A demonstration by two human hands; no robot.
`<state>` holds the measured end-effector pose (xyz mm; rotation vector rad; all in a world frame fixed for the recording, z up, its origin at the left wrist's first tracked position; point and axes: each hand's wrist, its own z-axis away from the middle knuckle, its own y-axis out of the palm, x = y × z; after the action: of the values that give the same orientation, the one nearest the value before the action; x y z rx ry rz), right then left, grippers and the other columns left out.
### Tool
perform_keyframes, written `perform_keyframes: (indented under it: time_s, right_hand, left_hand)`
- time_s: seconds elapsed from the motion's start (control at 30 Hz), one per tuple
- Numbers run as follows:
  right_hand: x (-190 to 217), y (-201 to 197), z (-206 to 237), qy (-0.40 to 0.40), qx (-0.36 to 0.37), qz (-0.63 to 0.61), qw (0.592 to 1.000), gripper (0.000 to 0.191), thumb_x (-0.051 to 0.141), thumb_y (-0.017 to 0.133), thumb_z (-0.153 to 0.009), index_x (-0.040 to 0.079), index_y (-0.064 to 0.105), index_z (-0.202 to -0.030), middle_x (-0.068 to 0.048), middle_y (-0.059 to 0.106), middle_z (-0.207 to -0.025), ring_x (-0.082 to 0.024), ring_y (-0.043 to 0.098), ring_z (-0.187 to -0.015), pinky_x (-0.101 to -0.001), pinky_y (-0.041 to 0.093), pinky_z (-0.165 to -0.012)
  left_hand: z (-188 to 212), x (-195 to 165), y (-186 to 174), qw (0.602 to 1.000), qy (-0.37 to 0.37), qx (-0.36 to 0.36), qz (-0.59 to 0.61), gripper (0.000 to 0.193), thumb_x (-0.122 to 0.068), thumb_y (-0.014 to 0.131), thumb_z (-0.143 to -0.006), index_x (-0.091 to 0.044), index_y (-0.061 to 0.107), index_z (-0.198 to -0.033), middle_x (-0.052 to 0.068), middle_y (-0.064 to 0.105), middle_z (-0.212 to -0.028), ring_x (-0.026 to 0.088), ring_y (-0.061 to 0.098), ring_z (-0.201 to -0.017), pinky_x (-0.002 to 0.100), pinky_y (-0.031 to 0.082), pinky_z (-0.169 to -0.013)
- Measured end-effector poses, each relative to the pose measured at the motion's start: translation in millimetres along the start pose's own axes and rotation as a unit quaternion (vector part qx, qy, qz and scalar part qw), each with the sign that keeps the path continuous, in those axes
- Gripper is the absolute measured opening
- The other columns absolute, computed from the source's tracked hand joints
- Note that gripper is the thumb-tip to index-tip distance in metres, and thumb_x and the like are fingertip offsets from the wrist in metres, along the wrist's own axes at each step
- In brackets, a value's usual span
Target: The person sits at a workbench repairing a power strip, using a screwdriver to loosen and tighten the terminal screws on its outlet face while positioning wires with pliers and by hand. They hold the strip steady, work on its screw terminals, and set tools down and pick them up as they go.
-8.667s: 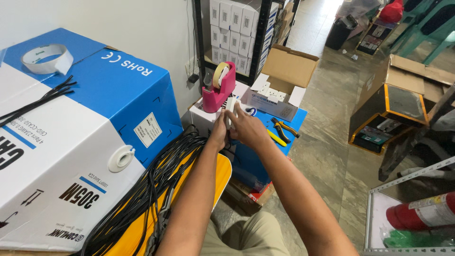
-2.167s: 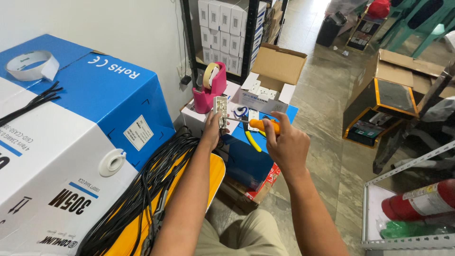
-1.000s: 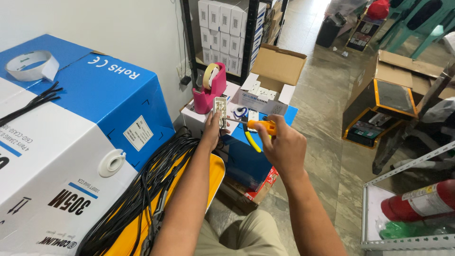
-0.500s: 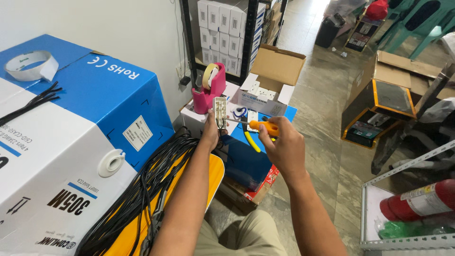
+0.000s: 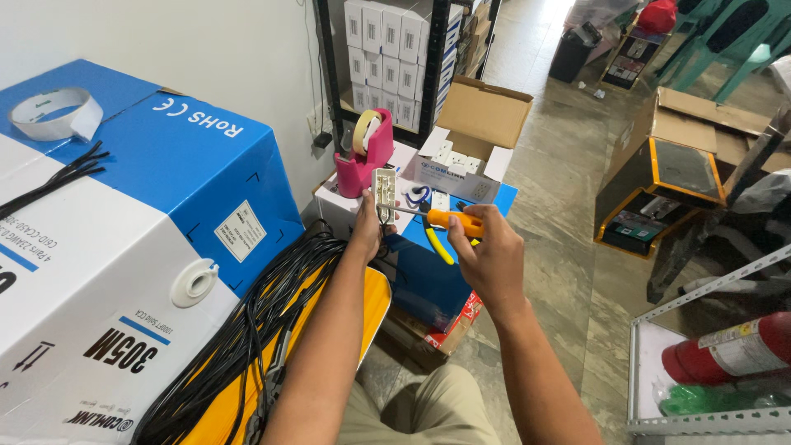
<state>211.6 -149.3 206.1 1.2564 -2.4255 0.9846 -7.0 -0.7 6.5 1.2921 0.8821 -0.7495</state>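
Head view: a small white socket plate (image 5: pixel 384 188) held upright while a screwdriver tip meets it

The socket plate is a pale, narrow rectangle, standing above the blue box top (image 5: pixel 428 272) and just in front of the pink tape dispenser (image 5: pixel 365 156). To the left sits a big blue-and-white carton (image 5: pixel 124 247) with a white label on its side and a tape roll (image 5: pixel 56 114) on top; black cables (image 5: pixel 247 330) spill beside it. Behind, an open brown box (image 5: pixel 474 115) holds white packs. The left hand (image 5: pixel 368 231) is closed around the plate's lower end; the right hand (image 5: pixel 488 259) is curled tight on the orange-handled screwdriver (image 5: pixel 441 219), its shaft touching the plate
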Motion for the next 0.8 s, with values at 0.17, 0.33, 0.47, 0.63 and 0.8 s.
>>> perform_keyframes:
  time_s: [0.17,0.33,0.47,0.63,0.8]
  right_hand:
    - [-2.6,2.0,-0.4,0.008,0.006,0.009,1.0,0.026,0.019,0.075,-0.095,-0.001,0.063,-0.105,-0.02,0.074,-0.096,-0.033,0.076,-0.085,-0.0386,0.059,-0.072]
    - [-4.2,4.2,1.3,0.022,0.002,0.005,1.0,0.026,0.02,0.075,-0.095,-0.001,0.062,-0.104,-0.02,0.074,-0.097,-0.033,0.076,-0.084,-0.0383,0.059,-0.071]
    - [-4.4,6.4,1.6,0.011,-0.005,-0.003,1.0,0.026,0.02,0.074,-0.097,-0.001,0.061,-0.104,-0.019,0.075,-0.098,-0.033,0.076,-0.086,-0.0377,0.06,-0.072]
    - [-4.7,7.1,2.0,0.028,-0.002,0.007,1.0,0.026,0.022,0.074,-0.097,-0.001,0.063,-0.104,-0.019,0.074,-0.095,-0.032,0.075,-0.081,-0.0372,0.059,-0.069]
    - [-5.7,7.0,3.0,0.045,-0.005,0.014,0.999,0.026,0.022,0.074,-0.096,0.0,0.063,-0.103,-0.019,0.073,-0.09,-0.031,0.074,-0.074,-0.0377,0.057,-0.065]
  left_hand:
    - [1.1,-0.5,-1.1,1.0,0.012,0.009,0.001,0.07,-0.063,0.026,-0.104,-0.009,0.051,-0.14,0.011,0.071,-0.106,0.015,0.065,-0.08,0.029,0.054,-0.056]
    - [-0.3,1.4,-1.7,1.0,0.015,0.013,0.006,0.069,-0.063,0.026,-0.104,-0.01,0.051,-0.141,0.011,0.071,-0.107,0.015,0.065,-0.08,0.029,0.054,-0.056]
    - [-0.7,1.5,-1.2,1.0,0.006,0.008,0.004,0.07,-0.063,0.026,-0.104,-0.009,0.052,-0.141,0.011,0.071,-0.108,0.015,0.065,-0.079,0.029,0.055,-0.056]
    - [0.8,1.7,-0.8,1.0,0.012,0.012,0.006,0.069,-0.061,0.026,-0.104,-0.009,0.051,-0.141,0.012,0.071,-0.109,0.014,0.065,-0.08,0.028,0.055,-0.057]
    - [-0.2,2.2,-0.6,1.0,0.022,0.019,0.009,0.069,-0.06,0.025,-0.105,-0.007,0.052,-0.141,0.012,0.072,-0.109,0.015,0.065,-0.08,0.028,0.055,-0.056]
